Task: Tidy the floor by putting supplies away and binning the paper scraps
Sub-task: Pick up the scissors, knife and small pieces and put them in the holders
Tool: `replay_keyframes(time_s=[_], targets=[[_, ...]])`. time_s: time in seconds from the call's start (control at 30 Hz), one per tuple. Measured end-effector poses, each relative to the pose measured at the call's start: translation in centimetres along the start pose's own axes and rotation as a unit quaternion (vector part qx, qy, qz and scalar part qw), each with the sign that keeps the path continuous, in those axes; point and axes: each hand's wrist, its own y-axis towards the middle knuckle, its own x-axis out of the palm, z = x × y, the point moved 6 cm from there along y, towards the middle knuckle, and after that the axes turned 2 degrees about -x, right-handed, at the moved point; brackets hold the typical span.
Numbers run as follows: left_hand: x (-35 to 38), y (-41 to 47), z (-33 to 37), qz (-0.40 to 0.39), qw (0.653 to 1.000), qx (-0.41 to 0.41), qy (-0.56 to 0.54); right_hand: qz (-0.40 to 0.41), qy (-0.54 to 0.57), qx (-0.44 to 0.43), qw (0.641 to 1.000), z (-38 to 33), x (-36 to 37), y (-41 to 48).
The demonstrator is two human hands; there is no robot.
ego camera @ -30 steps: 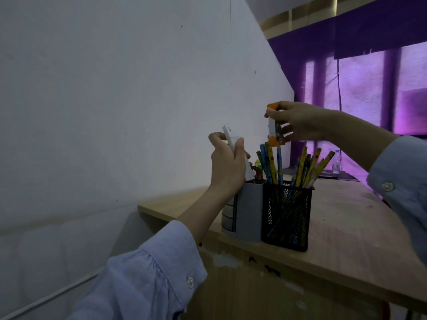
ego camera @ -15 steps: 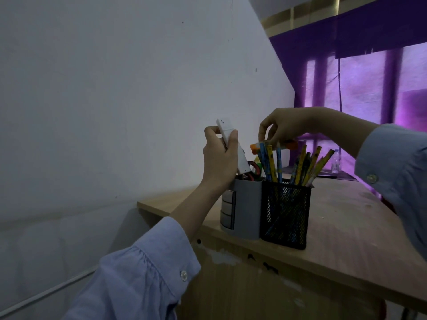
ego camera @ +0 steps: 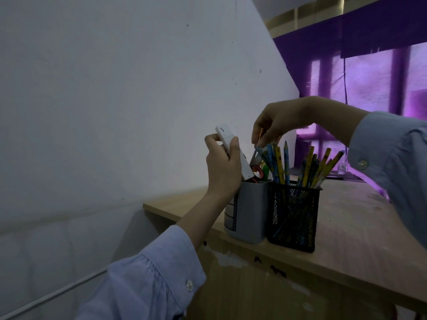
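Note:
My left hand (ego camera: 221,167) grips a long white flat case (ego camera: 227,137), tilted, with its lower end inside the grey desk organiser (ego camera: 250,211). My right hand (ego camera: 275,121) reaches down from above. Its fingertips pinch the top of a pale slanted stick (ego camera: 255,158) that goes down into the same organiser. Red scissor handles (ego camera: 257,170) and a green item show in the organiser's mouth. Beside it on the right stands a black mesh cup (ego camera: 292,215) full of pencils (ego camera: 279,162).
Both holders stand near the front edge of a wooden desk (ego camera: 358,227) against a white wall (ego camera: 115,112). A purple-lit curtained window (ego camera: 369,77) is behind. A small bottle (ego camera: 342,166) stands far back on the desk.
My right hand has come down from above the pencils with its orange-capped stick to the organiser's mouth; the orange caps no longer show. My left hand has stayed on the white case.

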Motion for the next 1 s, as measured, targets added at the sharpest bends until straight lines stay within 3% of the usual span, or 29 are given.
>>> replay_keyframes(time_s=[0.5,0.73,1.0], targets=[[-0.3,0.1,-0.4,0.008,0.999,-0.005,0.033,-0.138,-0.181,0.085,0.97,-3.8,1.9,2.0],[-0.3,-0.2,0.3,0.02,0.998,0.021,0.056,-0.099,-0.171,0.093,0.976,-3.0,0.1,1.3],[-0.3,-0.1,0.6,0.028,0.996,0.035,0.072,-0.135,-0.162,0.084,0.974,-3.3,2.1,1.4]])
